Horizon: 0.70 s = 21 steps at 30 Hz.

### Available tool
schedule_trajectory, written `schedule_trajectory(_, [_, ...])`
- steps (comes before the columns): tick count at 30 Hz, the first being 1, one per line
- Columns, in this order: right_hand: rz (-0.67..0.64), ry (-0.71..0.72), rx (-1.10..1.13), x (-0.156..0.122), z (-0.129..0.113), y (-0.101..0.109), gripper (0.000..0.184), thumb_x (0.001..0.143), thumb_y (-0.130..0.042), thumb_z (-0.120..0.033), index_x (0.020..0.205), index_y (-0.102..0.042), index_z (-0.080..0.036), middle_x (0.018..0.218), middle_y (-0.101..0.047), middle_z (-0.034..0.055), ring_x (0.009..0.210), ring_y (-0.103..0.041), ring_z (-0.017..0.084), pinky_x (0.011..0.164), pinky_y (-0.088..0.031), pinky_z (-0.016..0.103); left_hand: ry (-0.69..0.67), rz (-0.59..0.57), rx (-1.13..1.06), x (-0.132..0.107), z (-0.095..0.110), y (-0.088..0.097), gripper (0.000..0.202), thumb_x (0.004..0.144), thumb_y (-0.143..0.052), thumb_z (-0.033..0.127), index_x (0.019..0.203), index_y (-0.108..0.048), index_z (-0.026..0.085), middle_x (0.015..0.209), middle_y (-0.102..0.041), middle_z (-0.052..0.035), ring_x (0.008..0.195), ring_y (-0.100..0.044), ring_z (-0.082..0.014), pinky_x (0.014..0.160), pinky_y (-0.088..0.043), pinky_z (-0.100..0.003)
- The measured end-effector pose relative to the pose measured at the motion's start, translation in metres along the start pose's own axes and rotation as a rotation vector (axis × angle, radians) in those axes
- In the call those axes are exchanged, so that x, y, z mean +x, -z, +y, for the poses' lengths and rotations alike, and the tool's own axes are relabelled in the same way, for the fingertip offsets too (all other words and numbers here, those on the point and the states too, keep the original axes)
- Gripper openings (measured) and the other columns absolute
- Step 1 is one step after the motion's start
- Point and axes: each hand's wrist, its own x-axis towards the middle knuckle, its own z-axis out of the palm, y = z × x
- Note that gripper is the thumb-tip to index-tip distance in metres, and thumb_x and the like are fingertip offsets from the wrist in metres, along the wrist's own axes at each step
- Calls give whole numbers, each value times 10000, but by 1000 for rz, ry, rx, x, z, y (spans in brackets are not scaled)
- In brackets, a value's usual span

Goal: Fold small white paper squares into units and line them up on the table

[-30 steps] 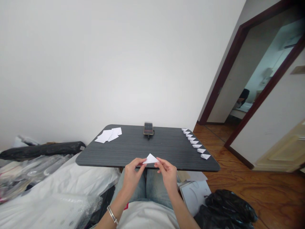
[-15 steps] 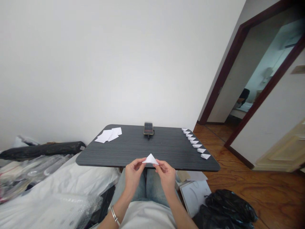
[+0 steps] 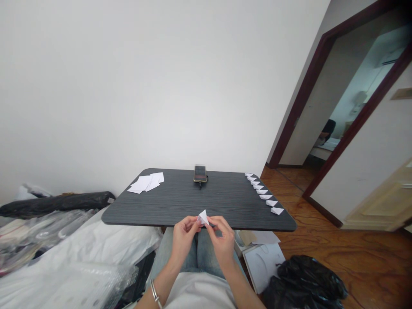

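Pinching folded white paper triangle (image 3: 202, 218) between left hand (image 3: 184, 241) and right hand (image 3: 222, 241) — both grips pressed on it, lower part hidden between them, creases hard to make out.

A small folded piece of white paper (image 3: 202, 218) stands between the person's two hands, its narrow triangular shape coming to a sharp point that rises just above the fingertips and leans slightly to the left. The sheet looks thin and crisp, with a diagonal fold visible across its face. The left hand (image 3: 183, 239) pinches its left side between the thumb and the left fingertips (image 3: 195, 221), while the right hand (image 3: 222, 240) grips its right side, with the right fingertips (image 3: 210, 221) pressed close against the lower edge. The fingers of both hands hide the paper's base, so its lowest corners cannot be seen.
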Motion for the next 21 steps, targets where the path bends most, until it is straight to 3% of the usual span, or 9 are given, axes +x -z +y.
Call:
schedule_trajectory(10, [-22, 116, -89, 1, 7, 3, 226, 839, -500, -99, 903, -674, -229, 856, -615, 56, 815, -587, 180, 706, -492, 297, 8, -49, -44, -3, 6, -3, 239, 729, -627, 364, 724, -678, 130, 699, -635, -26, 684, -547, -146, 561, -456, -204])
schedule_trajectory(16, [-82, 167, -83, 3, 8, 5, 276, 851, -456, -91, 920, -685, -231, 914, -603, 72, 832, -588, 180, 720, -490, 307, -15, -34, 88, 0, 5, 2, 253, 701, -640, 355, 592, -621, 127, 539, -538, 21, 518, -424, -96, 480, -331, -187])
schedule_trajectory(19, [-113, 129, -23, 2, 4, 5, 298, 857, -427, -98, 936, -683, -228, 980, -600, 81, 886, -589, 185, 774, -481, 323, -19, -14, 119, 1, 7, 5, 251, 695, -638, 354, 582, -615, 130, 515, -522, 26, 487, -400, -92, 473, -307, -195])
schedule_trajectory(21, [-62, 27, 39, 1, 1, 3, 265, 865, -433, -140, 957, -669, -217, 981, -608, 82, 934, -576, 198, 795, -472, 333, -24, -3, 118, 1, 9, 5, 254, 695, -635, 358, 583, -616, 130, 520, -534, 22, 483, -404, -94, 473, -306, -198])
